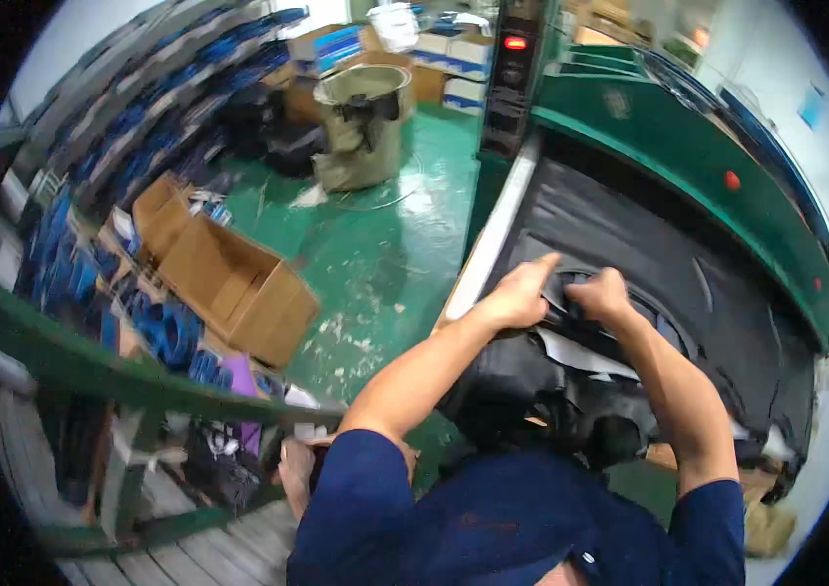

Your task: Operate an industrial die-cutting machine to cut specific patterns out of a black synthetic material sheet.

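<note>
Both my hands are at the near left part of a machine bed, over a wide sheet of black material (600, 210). Between them lies a dark, curved, thin-edged frame, which looks like a cutting die (556, 291). My left hand (524, 293) grips its left side, with the index finger stretched forward and the other fingers curled. My right hand (605, 296) is closed around its right side, with the fingertips partly hidden. More black material (502, 381) hangs over the near edge of the bed, and a pale strip (580, 354) shows just below my hands.
A green press beam (649, 117) with a red knob (732, 181) spans the far side of the bed. To the left stand an open cardboard box (229, 283) and a beige barrel (365, 127). Blue dies fill the racks (141, 107). A green rail (121, 376) curves across the lower left.
</note>
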